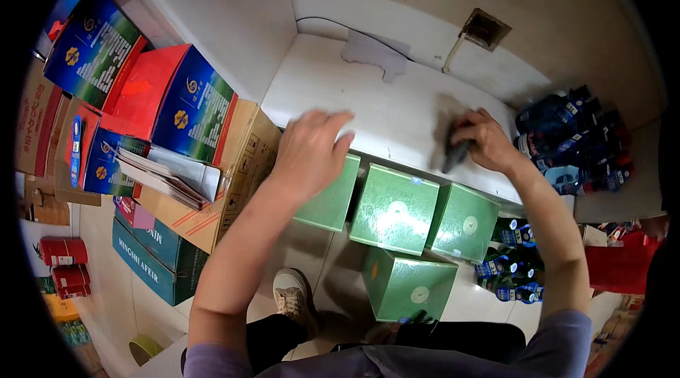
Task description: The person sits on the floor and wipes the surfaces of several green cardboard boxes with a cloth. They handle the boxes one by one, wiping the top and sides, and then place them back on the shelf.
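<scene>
My right hand grips a dark cloth-like item, blurred, against the white shelf surface near its front edge. Over the left part of the same shelf is my left hand, blurred, with thumb and fingers apart and nothing seen between them. Below the shelf's front edge stand several green boxes, one of them nearer to my feet. A torn greyish patch lies at the back of the shelf, and a thin dark cable runs along there.
Blue and red cartons and a stack of papers rest on a brown cardboard box at left. Packs of dark bottles stand at the shelf's right end, with green bottles below. An open socket hole is in the wall.
</scene>
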`<action>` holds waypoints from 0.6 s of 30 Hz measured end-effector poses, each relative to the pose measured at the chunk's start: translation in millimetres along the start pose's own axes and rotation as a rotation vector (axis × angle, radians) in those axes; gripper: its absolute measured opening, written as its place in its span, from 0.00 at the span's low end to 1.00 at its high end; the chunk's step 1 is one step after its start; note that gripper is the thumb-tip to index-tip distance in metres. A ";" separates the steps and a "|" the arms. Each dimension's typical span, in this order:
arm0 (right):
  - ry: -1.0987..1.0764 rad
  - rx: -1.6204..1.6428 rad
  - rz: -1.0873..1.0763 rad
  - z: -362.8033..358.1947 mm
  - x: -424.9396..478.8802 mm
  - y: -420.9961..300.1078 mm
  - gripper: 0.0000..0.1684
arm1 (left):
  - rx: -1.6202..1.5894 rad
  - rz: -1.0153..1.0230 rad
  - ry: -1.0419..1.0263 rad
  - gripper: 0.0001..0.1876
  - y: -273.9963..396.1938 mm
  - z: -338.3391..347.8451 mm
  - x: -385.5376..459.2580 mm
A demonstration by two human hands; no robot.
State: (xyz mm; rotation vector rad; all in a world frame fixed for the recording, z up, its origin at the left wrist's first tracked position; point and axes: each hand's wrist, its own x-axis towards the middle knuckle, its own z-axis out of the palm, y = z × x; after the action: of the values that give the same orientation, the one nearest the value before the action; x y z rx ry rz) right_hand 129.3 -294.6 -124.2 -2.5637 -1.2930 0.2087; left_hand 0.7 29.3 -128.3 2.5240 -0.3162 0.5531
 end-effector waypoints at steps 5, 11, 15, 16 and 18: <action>-0.047 0.056 -0.078 48.2 51.1 -12.5 0.20 | 0.026 -0.501 -0.144 0.17 -61.8 54.9 98.5; 0.093 0.170 -0.038 61.2 48.4 -14.1 0.22 | -0.773 -1.153 0.067 0.12 -121.2 109.6 146.8; 0.304 0.093 -0.149 63.8 71.7 -27.5 0.27 | -1.079 -1.121 0.065 0.05 -127.6 116.6 158.6; 0.305 0.052 -0.211 66.9 86.4 -36.8 0.26 | -1.124 -1.106 0.061 0.05 -129.1 114.6 157.9; 0.310 -0.008 -0.346 81.5 123.8 -54.5 0.24 | -1.212 -1.078 0.058 0.04 -132.5 108.4 154.9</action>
State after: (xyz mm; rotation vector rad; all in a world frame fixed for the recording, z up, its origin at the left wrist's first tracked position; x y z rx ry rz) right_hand 141.1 -150.3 -187.2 -2.2148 -1.5755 -0.2503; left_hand 216.5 63.3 -202.8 1.1848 0.5718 -0.0567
